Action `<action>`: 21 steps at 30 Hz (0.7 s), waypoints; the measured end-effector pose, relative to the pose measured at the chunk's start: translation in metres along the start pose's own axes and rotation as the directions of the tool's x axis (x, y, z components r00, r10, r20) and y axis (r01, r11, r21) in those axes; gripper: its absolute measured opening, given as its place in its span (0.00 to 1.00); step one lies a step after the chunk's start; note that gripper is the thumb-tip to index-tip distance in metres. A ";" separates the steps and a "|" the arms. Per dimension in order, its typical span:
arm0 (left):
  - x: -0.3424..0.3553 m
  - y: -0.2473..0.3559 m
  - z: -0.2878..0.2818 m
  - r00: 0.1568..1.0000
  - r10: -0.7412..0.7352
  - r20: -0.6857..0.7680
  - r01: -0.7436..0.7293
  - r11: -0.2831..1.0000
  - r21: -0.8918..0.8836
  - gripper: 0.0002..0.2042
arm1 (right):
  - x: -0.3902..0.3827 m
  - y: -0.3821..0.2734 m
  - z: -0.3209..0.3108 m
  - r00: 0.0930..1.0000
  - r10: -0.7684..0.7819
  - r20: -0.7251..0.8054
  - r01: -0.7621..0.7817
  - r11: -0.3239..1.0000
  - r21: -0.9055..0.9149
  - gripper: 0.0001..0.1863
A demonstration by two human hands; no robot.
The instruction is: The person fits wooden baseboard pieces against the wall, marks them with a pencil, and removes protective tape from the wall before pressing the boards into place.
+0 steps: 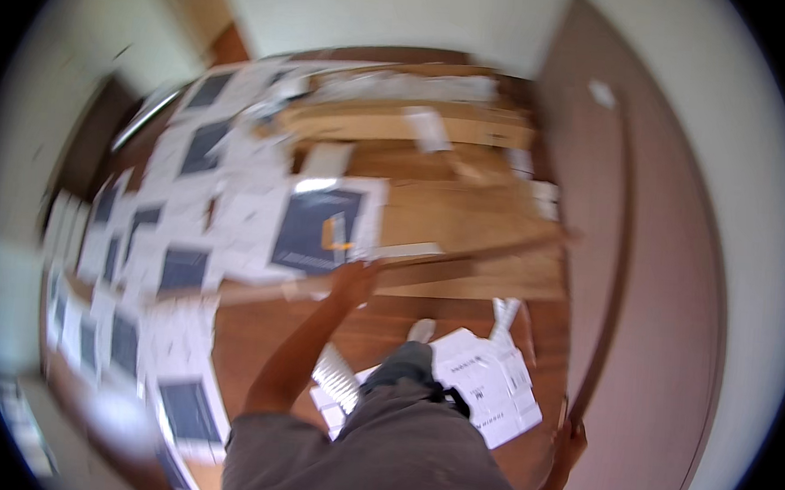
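Near the middle of the view my left hand is closed on a long, thin brown strip that lies at a slant across cardboard and papers, blurred by motion. My right hand, low at the right, grips the lower end of another long brown strip, which rises in front of a broad pinkish-brown panel. White printed packaging lies on the wooden floor by my foot, along with a ridged pale piece.
White sheets with dark squares cover much of the left side. Flattened cardboard and long cardboard boxes lie ahead. A pale wall is at the far end, and a dark door-like panel stands at the left.
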State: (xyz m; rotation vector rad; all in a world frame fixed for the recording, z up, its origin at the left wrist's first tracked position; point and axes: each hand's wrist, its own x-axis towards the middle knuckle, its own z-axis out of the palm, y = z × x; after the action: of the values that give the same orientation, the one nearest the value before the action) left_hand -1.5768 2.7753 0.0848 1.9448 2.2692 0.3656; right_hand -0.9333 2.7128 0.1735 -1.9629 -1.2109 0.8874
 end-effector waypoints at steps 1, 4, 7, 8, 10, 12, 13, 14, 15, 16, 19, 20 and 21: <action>0.030 0.000 -0.003 0.996 0.092 -0.020 -0.092 0.995 -0.023 0.15 | 0.008 -0.010 0.005 0.996 0.085 0.038 -0.082 0.994 -0.067 0.15; 0.091 0.004 0.009 0.977 0.212 0.029 -0.214 0.972 0.093 0.16 | 0.041 0.002 0.016 0.984 -0.142 0.111 0.152 0.984 -0.088 0.17; 0.116 0.015 0.044 0.942 0.334 0.035 -0.335 0.929 0.158 0.15 | 0.049 -0.039 0.020 0.985 0.081 0.153 -0.040 0.966 -0.255 0.23; 0.126 0.028 0.048 0.932 0.358 0.057 -0.362 0.918 0.161 0.15 | 0.055 -0.043 0.016 0.982 0.106 0.159 -0.070 0.973 -0.219 0.25; 0.145 0.046 0.052 0.907 0.405 0.116 -0.419 0.895 0.156 0.13 | 0.079 -0.027 0.013 0.971 0.160 0.179 -0.115 0.963 -0.242 0.27; 0.172 0.066 0.066 0.869 0.461 0.182 -0.484 0.868 0.113 0.11 | 0.106 -0.023 0.003 0.960 0.221 0.174 -0.144 0.916 -0.374 0.28; 0.191 0.073 0.072 0.865 0.446 0.232 -0.482 0.866 0.131 0.09 | 0.123 -0.035 0.003 0.949 0.241 0.205 -0.119 0.873 -0.474 0.32; 0.209 0.088 0.080 0.847 0.449 0.286 -0.499 0.857 0.132 0.08 | 0.127 -0.081 -0.001 0.936 0.281 0.212 -0.114 0.811 -0.573 0.36; 0.230 0.104 0.056 0.820 0.438 0.370 -0.487 0.872 0.047 0.06 | 0.149 -0.049 0.008 0.868 0.489 0.090 -0.418 0.816 -0.399 0.22; 0.243 0.090 0.070 0.867 0.453 0.207 -0.459 0.888 -0.022 0.06 | 0.200 0.061 -0.006 0.994 -0.031 0.108 0.096 0.736 -0.670 0.27; 0.267 0.121 0.051 0.841 0.466 0.276 -0.499 0.865 0.059 0.13 | 0.257 0.018 -0.012 0.946 0.223 0.235 -0.092 0.881 -0.464 0.24; 0.276 0.132 0.050 0.822 0.508 0.258 -0.539 0.840 0.063 0.15 | 0.277 -0.004 -0.015 0.950 0.182 0.252 -0.049 0.889 -0.455 0.22; 0.283 0.155 0.042 0.816 0.520 0.252 -0.547 0.836 0.045 0.15 | 0.292 -0.021 -0.022 0.936 0.195 0.295 -0.052 0.901 -0.431 0.18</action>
State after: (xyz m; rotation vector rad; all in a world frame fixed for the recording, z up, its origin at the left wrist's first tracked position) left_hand -1.4640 3.0804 0.1017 2.5206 1.5993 0.0470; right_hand -0.8258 2.9846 0.1432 -2.3152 -1.5888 1.1340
